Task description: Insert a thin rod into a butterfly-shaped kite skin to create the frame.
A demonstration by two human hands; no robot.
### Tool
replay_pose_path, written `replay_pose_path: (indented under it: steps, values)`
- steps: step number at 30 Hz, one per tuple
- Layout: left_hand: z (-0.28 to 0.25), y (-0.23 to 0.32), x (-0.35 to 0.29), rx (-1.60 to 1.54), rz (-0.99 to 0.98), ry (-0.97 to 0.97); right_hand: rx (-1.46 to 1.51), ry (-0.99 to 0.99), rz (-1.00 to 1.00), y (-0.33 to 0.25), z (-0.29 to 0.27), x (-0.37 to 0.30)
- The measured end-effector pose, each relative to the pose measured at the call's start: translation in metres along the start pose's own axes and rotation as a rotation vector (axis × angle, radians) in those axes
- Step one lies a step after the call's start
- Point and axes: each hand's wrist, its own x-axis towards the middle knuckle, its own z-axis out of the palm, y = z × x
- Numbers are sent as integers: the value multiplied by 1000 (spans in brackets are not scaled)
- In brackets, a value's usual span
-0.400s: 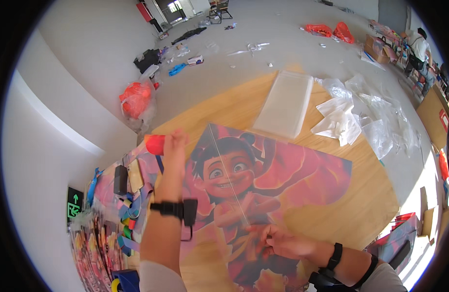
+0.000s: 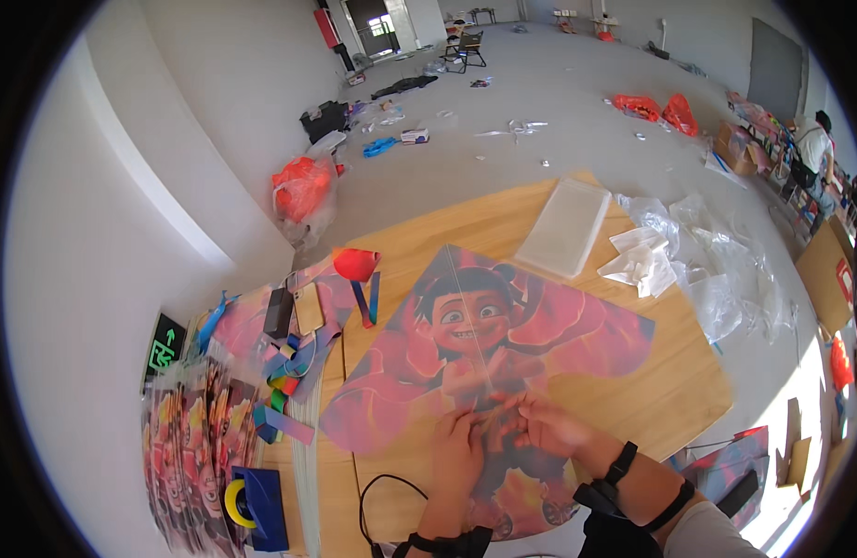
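Observation:
A kite [image 2: 577, 342] printed with a cartoon child and red flame-like folds lies spread on the wooden table, a thin rod [image 2: 468, 307] running down its middle. Over the figure's lower body, my left hand [image 2: 460, 445] rests with its fingers bent and closed at the kite's centre. Close beside it, my right hand [image 2: 551, 426] has thumb and fingers pinched together. Whatever lies between the fingertips is too small to name. A red rolled piece [image 2: 357, 264] with a blue ribbon [image 2: 364, 305] stands at the table's left edge.
A stack of clear plastic sleeves [image 2: 564, 228] and crumpled wrapping [image 2: 640, 262] lie at the far side. On the left are a phone [image 2: 309, 308], colourful ribbons, packed kites [image 2: 201, 446] and a blue tape dispenser [image 2: 264, 510]. A person [image 2: 812, 153] stands far right.
My left hand has come from the red rolled piece down to the kite's centre, beside my right hand. The view has shifted, showing more floor.

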Motion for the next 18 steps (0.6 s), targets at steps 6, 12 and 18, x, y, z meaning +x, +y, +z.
replay_pose_path:
  steps: [6,12,18]
  values:
    - [16,8,-1,157,181,6,11,54,-44,-1,3,-3]
    - [31,-9,5,98,140,46,-7,86,-107,2,1,-1]
    - [37,-18,21,-62,-18,79,-49,94,-185,0,15,-3]
